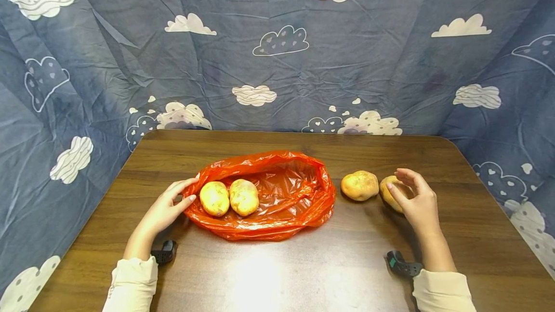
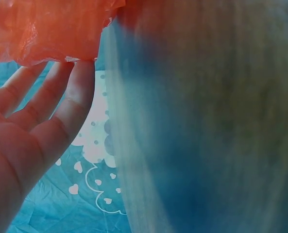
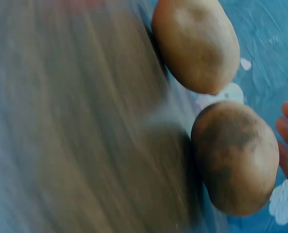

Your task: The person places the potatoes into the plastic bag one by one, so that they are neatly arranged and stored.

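Observation:
A red plastic bag (image 1: 282,232) lies on the table with its mouth spread wide. Inside its left part are two potatoes, the left one (image 1: 214,199) and the right one (image 1: 244,197), side by side. My left hand (image 1: 162,208) touches the bag's left edge, thumb and fingers apart; in the left wrist view its fingers (image 2: 78,90) reach straight up to the red plastic (image 2: 51,29). Right of the bag lie two more potatoes, a nearer-to-bag one (image 1: 360,185) and a darker-patched one (image 3: 236,158). Around the latter my right hand (image 1: 420,203) hovers with thumb and fingers spread.
The brown wooden table (image 1: 303,268) reflects bright light near its front. Behind it and at its sides hangs a blue cloth (image 1: 277,71) with cloud prints. A black wrist camera (image 1: 165,253) sits beside the left wrist, another black camera (image 1: 403,265) beside the right.

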`<control>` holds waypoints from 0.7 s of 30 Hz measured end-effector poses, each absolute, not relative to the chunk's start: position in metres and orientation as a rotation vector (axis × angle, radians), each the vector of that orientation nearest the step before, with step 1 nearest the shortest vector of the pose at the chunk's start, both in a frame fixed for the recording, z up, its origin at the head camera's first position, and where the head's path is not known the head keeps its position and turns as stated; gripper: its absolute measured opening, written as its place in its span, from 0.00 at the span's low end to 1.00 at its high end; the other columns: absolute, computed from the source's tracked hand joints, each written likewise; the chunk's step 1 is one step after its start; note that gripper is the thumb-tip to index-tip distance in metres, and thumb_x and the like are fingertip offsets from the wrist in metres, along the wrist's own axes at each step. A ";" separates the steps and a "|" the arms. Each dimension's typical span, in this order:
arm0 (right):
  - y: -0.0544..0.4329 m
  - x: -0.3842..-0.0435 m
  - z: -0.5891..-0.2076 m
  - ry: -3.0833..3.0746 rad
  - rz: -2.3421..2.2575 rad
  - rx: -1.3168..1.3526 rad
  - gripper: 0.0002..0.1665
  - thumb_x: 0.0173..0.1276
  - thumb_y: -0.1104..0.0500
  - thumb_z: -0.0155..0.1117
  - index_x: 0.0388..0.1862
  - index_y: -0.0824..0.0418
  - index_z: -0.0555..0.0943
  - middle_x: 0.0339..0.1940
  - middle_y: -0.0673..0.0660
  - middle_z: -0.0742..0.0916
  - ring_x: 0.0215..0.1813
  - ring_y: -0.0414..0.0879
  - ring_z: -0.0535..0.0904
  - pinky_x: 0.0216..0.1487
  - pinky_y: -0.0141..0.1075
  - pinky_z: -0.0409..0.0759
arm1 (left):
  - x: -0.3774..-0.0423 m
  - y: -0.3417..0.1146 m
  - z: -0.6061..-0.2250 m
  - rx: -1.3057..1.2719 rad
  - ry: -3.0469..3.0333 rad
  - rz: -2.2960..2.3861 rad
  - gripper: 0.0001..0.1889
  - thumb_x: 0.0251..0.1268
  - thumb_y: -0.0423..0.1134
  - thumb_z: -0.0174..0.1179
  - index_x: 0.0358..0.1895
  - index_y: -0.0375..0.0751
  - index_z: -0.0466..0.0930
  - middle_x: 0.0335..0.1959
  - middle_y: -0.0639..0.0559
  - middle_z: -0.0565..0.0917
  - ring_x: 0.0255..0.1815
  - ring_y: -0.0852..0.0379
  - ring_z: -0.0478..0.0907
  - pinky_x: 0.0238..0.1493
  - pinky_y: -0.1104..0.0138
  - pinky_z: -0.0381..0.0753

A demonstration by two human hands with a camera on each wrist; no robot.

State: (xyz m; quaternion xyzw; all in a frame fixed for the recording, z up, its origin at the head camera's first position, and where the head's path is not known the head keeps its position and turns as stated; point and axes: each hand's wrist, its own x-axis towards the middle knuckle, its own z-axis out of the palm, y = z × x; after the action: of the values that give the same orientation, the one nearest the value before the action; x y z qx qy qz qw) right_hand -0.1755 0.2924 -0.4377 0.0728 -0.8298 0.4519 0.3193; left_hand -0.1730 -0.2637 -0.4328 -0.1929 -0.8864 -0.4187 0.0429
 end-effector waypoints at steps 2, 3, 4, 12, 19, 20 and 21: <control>0.298 -0.175 -0.441 -2.189 1.171 0.166 0.26 0.48 0.73 0.69 0.48 0.70 0.75 0.41 0.64 0.81 0.44 0.33 0.74 0.48 0.24 0.68 | -0.173 -0.264 -0.433 -0.593 -2.708 -1.278 0.22 0.64 0.35 0.54 0.61 0.39 0.66 0.57 0.40 0.68 0.56 0.47 0.64 0.46 0.59 0.72; 0.301 -0.175 -0.443 -2.183 1.174 0.152 0.26 0.48 0.73 0.69 0.49 0.70 0.75 0.41 0.63 0.81 0.44 0.33 0.74 0.48 0.23 0.67 | -0.173 -0.264 -0.433 -0.595 -2.707 -1.277 0.22 0.64 0.35 0.54 0.61 0.39 0.66 0.57 0.40 0.68 0.56 0.47 0.64 0.46 0.58 0.72; 0.304 -0.175 -0.445 -2.189 1.169 0.132 0.26 0.49 0.72 0.69 0.49 0.70 0.75 0.41 0.64 0.81 0.44 0.33 0.74 0.48 0.23 0.66 | -0.173 -0.264 -0.433 -0.597 -2.704 -1.277 0.22 0.63 0.34 0.54 0.61 0.38 0.66 0.57 0.40 0.68 0.56 0.47 0.64 0.46 0.58 0.72; 0.317 -0.170 -0.452 -2.335 1.172 0.021 0.28 0.54 0.66 0.67 0.54 0.69 0.71 0.48 0.66 0.78 0.47 0.28 0.69 0.49 0.22 0.65 | -0.173 -0.263 -0.432 -0.605 -2.694 -1.271 0.22 0.63 0.34 0.55 0.61 0.38 0.66 0.56 0.40 0.68 0.55 0.47 0.65 0.45 0.66 0.72; 0.324 -0.165 -0.455 -2.501 1.209 -0.017 0.31 0.60 0.57 0.63 0.60 0.67 0.66 0.55 0.69 0.74 0.51 0.31 0.67 0.45 0.19 0.62 | -0.173 -0.262 -0.432 -0.603 -2.695 -1.266 0.23 0.62 0.34 0.55 0.61 0.38 0.66 0.56 0.39 0.68 0.54 0.47 0.66 0.44 0.66 0.72; 0.325 -0.165 -0.455 -2.523 1.207 -0.031 0.32 0.60 0.56 0.63 0.61 0.66 0.66 0.55 0.69 0.74 0.51 0.35 0.68 0.44 0.19 0.62 | -0.173 -0.262 -0.432 -0.603 -2.694 -1.267 0.23 0.62 0.34 0.55 0.61 0.38 0.66 0.56 0.39 0.68 0.54 0.47 0.66 0.44 0.66 0.72; 0.325 -0.165 -0.455 -2.543 1.207 -0.039 0.32 0.61 0.55 0.62 0.61 0.65 0.66 0.55 0.69 0.74 0.52 0.40 0.69 0.43 0.19 0.62 | -0.173 -0.262 -0.432 -0.602 -2.695 -1.267 0.23 0.62 0.34 0.55 0.61 0.38 0.66 0.56 0.39 0.68 0.54 0.47 0.66 0.44 0.66 0.73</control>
State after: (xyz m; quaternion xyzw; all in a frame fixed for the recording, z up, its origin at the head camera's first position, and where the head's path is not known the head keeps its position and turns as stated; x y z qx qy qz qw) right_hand -0.1647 0.3253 -0.4553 -0.0138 -0.8914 0.4229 0.1624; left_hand -0.1726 -0.2624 -0.4319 -0.1979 -0.8858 -0.4165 0.0519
